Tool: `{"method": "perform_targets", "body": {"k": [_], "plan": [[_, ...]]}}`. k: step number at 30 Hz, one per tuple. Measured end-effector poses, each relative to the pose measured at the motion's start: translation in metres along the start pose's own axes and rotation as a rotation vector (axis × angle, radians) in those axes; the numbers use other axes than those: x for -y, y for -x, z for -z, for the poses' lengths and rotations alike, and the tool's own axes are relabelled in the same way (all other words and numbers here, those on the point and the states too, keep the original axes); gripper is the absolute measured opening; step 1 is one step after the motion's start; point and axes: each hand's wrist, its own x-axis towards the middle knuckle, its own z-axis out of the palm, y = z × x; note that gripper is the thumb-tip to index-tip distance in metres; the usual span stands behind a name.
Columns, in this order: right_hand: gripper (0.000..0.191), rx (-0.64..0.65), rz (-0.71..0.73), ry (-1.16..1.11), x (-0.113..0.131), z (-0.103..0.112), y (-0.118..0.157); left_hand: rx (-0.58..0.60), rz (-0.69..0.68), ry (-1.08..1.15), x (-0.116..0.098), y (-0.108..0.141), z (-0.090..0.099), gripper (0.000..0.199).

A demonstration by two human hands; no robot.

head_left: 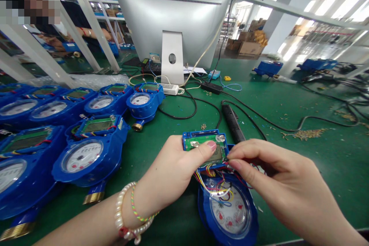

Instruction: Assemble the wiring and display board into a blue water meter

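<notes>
My left hand (184, 161) grips a blue-framed circuit board with a small display (215, 155), its thumb lying across the front. At the board's right edge, my right hand (276, 177) pinches with thumb and forefinger; thin wires run there, but what is between the fingertips is too small to make out. Coloured wires (219, 192) hang from the board's lower edge over the dial of a blue water meter (203, 215) just below. A black electric screwdriver (233, 123) lies behind the board, its lower end hidden by my right hand.
Several blue water meters (86, 157) with brass ends stand at the left. A large monitor (178, 15) faces away at the back. Black cables (288, 128) cross the green table (161, 142). Small screws (308, 134) lie scattered at the right. A person's arm shows at upper left.
</notes>
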Motion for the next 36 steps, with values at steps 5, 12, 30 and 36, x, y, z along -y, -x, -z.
{"method": "perform_targets", "body": {"k": [5, 12, 30, 36], "plan": [[0.020, 0.033, 0.064, 0.007, -0.003, 0.005, -0.004, 0.025, 0.025, 0.030, -0.001, -0.001, 0.002, 0.028], [0.021, 0.007, 0.356, 0.303, -0.020, 0.021, 0.000, 0.059, 0.113, 0.130, -0.002, -0.003, 0.005, 0.029], [0.017, 0.013, 0.387, 0.299, -0.013, 0.009, -0.002, 0.023, 0.167, 0.247, -0.002, -0.005, 0.000, 0.020], [0.032, -0.078, 0.127, 0.255, 0.002, 0.002, -0.009, 0.044, 0.170, 0.211, -0.001, -0.006, 0.000, 0.022]]}}
